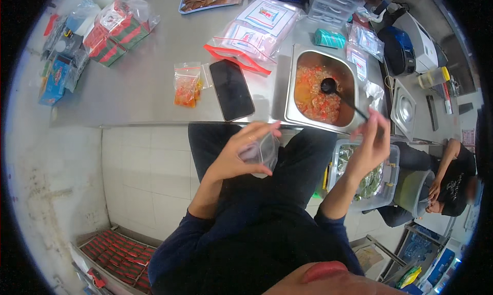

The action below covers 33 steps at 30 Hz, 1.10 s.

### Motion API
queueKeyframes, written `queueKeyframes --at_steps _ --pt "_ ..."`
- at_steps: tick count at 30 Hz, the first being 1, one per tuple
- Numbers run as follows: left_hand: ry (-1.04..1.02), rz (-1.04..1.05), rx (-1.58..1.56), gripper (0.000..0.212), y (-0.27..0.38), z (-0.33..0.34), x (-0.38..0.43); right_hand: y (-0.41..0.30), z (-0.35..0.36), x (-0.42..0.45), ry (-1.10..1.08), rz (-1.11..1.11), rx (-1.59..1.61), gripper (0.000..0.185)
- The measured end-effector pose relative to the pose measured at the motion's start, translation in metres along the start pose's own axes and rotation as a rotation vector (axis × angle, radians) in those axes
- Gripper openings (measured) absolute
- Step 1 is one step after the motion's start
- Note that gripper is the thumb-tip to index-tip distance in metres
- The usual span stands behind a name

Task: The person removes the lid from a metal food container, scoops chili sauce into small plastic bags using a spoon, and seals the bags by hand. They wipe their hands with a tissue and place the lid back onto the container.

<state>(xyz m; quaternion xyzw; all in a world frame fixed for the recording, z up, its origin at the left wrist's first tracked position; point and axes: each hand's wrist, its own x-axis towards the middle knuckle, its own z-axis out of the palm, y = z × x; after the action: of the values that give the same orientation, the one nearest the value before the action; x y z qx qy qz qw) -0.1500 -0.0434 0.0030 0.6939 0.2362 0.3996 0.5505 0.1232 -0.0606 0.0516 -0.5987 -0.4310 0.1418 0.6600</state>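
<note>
My left hand [246, 150] holds a small clear zip bag [265, 152] over my lap, its mouth spread between thumb and fingers. In my right hand [371, 141] is the handle of a black ladle [329, 86]. The ladle's bowl rests in a chunky red and orange sauce [317, 98]. That sauce partly fills a deep steel pan [288, 102] at the table's front edge. Left of the pan lies a dark-screened smartphone [232, 91]. Beyond it are small zip bags of sauce [186, 87].
A large red-edged bag of packets [254, 29] lies behind the phone. A teal roll [329, 39] stands behind the pan. Wrapped red-green boxes [115, 33] sit back left. On my right are a plastic bin of greens [394, 168] and a seated person [456, 179] with hands at a tub [412, 191].
</note>
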Motion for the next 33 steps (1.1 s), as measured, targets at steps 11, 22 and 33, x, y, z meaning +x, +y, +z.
queueKeyframes --at_steps 11,22,33 --pt "0.298 -0.066 -0.431 0.087 -0.011 -0.03 -0.015 -0.052 -0.01 0.039 -0.873 -0.36 -0.365 0.018" --pt "0.445 -0.163 -0.285 0.106 -0.005 -0.036 -0.009 -0.029 -0.016 0.033 -0.589 -0.105 0.066 0.024" --pt "0.454 -0.21 -0.227 0.113 0.001 -0.036 -0.005 0.013 -0.011 0.036 -0.176 0.251 0.43 0.029"
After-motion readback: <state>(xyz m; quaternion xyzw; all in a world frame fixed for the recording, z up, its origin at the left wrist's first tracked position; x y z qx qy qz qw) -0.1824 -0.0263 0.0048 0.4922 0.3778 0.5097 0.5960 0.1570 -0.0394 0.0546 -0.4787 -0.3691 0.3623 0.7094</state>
